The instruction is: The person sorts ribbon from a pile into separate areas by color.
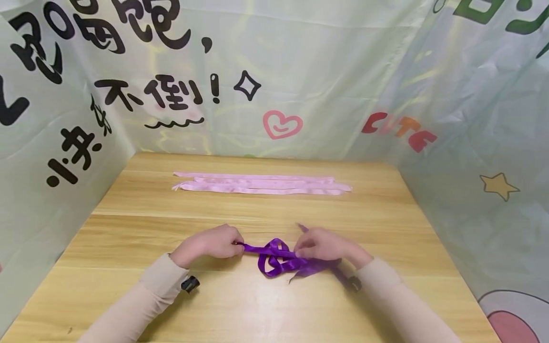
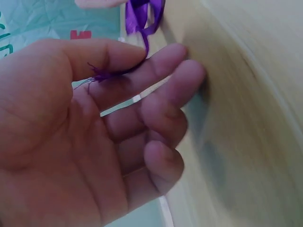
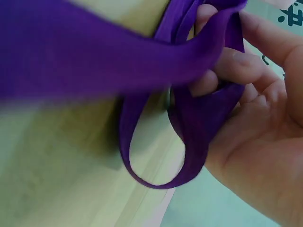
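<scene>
Low in the middle of the head view, the purple ribbon is lying in loose loops on the wooden surface, stretched between the two hands. The left hand is pinching the ribbon's frayed end between thumb and forefinger, as the left wrist view shows at upper centre, so its grip is closed on that tip. The right hand is holding the looped part, its fingers curled round a band of ribbon in the upper right of the right wrist view, with one loop hanging below toward the bottom centre.

To do this step well, I judge the left hand should be keeping a steady, light pull on the frayed end so the strand stays flat, while the right hand is keeping its loop open enough not to twist or collapse. The frayed tip looks weak, so pinching a little further in would be safer.

Counted: one purple ribbon, and three pale pink ribbons lying side by side across the upper middle of the surface, well apart from the hands. Two hands are working, in beige sleeves.
</scene>
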